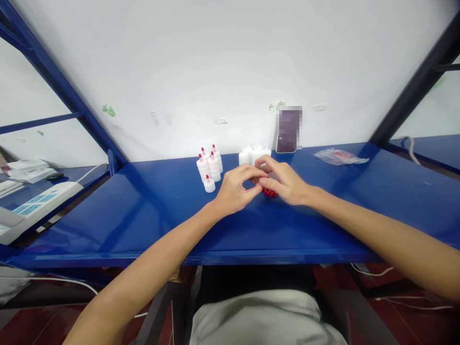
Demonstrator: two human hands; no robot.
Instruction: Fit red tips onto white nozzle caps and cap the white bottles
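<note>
My left hand (pixel 239 189) and my right hand (pixel 285 183) meet over the middle of the table, fingertips pinched together. Whatever lies between the fingers is hidden by them. Just below the fingertips, a cluster of small red caps (pixel 270 193) lies on the blue tabletop, partly covered by my right hand. Behind the hands stand several white bottle parts (pixel 247 155), their lower portions blocked from sight. To the left of my left hand, several white squeeze bottles (pixel 214 167) with red tips stand upright in a group. One short white piece with a red tip (pixel 209 184) sits in front of them.
A phone (pixel 287 129) leans against the white wall behind my right hand. Farther right lies a clear plastic bag (pixel 339 156) with something red inside. The blue table (pixel 143 225) has metal frame posts at both sides. A power strip (pixel 46 203) is at the far left.
</note>
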